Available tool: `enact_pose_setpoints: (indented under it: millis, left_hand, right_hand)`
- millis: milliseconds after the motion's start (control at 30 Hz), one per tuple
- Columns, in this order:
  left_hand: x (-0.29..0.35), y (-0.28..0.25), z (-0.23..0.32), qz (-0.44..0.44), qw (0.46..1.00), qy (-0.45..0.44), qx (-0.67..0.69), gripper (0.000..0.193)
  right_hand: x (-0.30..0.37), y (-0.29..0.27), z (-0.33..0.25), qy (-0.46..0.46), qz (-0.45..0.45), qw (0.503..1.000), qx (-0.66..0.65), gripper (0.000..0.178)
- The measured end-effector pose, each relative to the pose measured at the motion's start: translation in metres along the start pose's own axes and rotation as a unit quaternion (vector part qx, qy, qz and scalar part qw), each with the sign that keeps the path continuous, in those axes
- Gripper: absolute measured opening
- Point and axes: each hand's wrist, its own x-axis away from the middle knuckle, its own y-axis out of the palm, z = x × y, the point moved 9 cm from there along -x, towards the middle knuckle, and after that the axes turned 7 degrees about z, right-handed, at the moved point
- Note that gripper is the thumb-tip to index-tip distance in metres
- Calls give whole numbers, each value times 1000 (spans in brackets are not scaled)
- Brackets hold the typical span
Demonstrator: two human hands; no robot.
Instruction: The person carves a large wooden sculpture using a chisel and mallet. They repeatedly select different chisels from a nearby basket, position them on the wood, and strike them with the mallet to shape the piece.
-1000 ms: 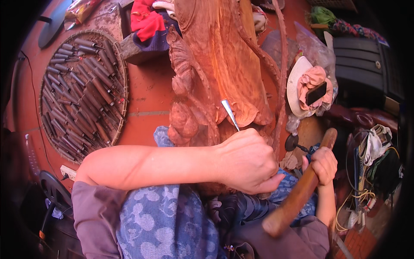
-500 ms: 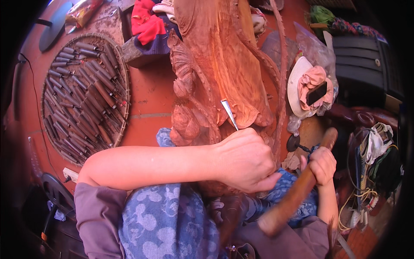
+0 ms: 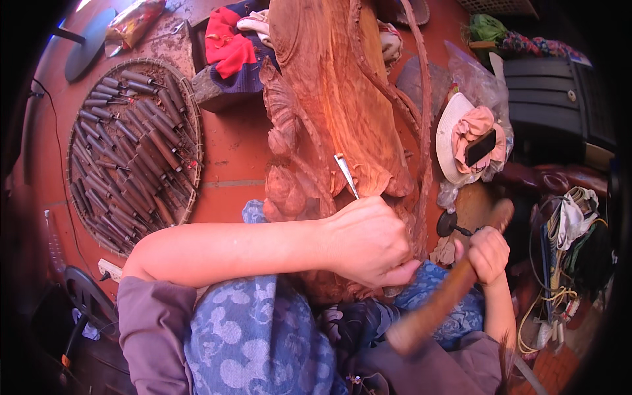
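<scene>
My left hand (image 3: pixel 372 240) is closed around a carving chisel (image 3: pixel 346 175), whose handle is hidden in the fist. The bright blade points away from me, its tip on the lower part of a reddish-brown wood carving (image 3: pixel 322 85). Carved flower and leaf shapes (image 3: pixel 284 191) run along the carving's left side. On the right, my right hand (image 3: pixel 488 255) grips a wooden mallet (image 3: pixel 431 313) shaped like a thick stick. Its heavy end, smeared by motion, hangs low over my lap, apart from the chisel.
A round woven tray (image 3: pixel 196 118) full of chisels lies on the red tiled floor at left. On the right are a sun hat (image 3: pixel 451 128) with a phone (image 3: pixel 480 147) on it, a dark storage box (image 3: pixel 543 99) and tangled cords (image 3: pixel 553 303). Cloths (image 3: pixel 227 43) lie at the back.
The whole view has shifted slightly. My left hand keeps the chisel at nearly the same spot on the carving. The mallet is still in my right hand, blurred by motion.
</scene>
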Motion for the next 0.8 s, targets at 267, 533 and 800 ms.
enact_pose_setpoints:
  millis: [267,533,800]
  left_hand:
    - [2,-3,-1,0,1000,2,-9,39]
    - [2,-6,-4,-6,1000,-11,3,39]
    - [2,-8,-7,-10,1000,-11,1,38]
  right_hand:
    - [2,2,0,-9,-8,1000,-5,39]
    - [-3,0,-2,-17,-7,1000,-2,37]
    - [-5,2,-2,-12,-6,1000,9,35]
